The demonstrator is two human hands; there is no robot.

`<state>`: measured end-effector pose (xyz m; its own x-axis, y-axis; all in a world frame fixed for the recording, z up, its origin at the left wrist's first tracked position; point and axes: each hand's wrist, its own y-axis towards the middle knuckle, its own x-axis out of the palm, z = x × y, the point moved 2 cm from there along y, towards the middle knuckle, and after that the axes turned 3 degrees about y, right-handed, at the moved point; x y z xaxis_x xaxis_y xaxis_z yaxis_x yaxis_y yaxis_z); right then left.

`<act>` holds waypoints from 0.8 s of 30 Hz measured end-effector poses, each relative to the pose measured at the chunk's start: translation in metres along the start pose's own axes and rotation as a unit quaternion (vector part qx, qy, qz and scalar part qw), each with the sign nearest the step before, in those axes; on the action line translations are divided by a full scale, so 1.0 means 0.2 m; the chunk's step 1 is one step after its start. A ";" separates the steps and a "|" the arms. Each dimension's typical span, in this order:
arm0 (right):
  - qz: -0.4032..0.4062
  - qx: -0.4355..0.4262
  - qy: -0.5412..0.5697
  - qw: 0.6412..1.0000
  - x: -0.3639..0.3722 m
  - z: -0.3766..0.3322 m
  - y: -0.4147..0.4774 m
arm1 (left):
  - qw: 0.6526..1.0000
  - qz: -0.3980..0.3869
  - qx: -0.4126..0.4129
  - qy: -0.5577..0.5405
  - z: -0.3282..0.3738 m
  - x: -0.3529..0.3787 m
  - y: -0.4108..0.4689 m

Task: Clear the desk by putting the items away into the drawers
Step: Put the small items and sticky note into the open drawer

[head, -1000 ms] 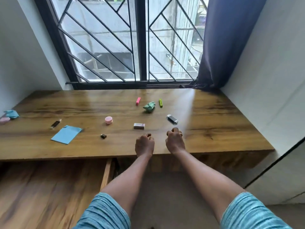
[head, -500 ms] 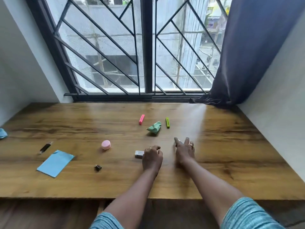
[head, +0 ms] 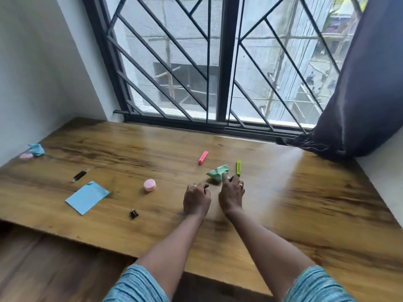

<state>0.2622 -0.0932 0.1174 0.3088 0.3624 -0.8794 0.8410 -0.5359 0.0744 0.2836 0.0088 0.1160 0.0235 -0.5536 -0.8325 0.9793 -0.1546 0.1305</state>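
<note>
— Desk clutter: where does it all lie, and what have you got hold of?

— It's spread wide. Just ahead of my fingers is the crumpled green paper, with the green clip just beside it and the pink clip a little further back. To the left sit the pink pot, the blue note, a small dark cap near the front edge and a black stick. A blue crumple lies far off by the wall. My left hand is curled, knuckles up, over the wood, and I cannot tell whether anything sits inside it. My right hand has its forefinger stretched out onto the green paper and the other fingers bent. Something dark peeks out between them, but whether it is held or merely covered I cannot tell.

— So what might go wrong?

— I reckon the paper is light, so a poke from one finger could skid it into the green clip and push both out of reach. If I am already carrying something, gathering more into the same hand could let a piece slip out. The dark cap is close to the edge, where a sweeping forearm could knock it off. And no drawer shows from here, so I would be reaching down blind.
</note>
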 end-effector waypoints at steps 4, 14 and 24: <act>-0.021 -0.096 -0.007 0.995 0.05 -0.17 0.06 | 0.997 0.074 -0.032 0.000 -0.09 -0.11 0.06; -0.082 -0.272 0.023 0.959 0.26 -0.70 0.02 | 0.975 0.155 -0.127 0.099 -0.73 -0.50 0.19; -0.065 -0.307 0.028 0.949 0.49 -1.11 0.11 | 0.954 0.138 -0.210 0.164 -1.47 -0.92 0.64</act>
<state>0.4092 0.0997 0.1364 0.1943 0.4442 -0.8746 0.9684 0.0551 0.2431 0.4635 0.3322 0.1273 0.2860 -0.2301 -0.9302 0.9193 0.3399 0.1985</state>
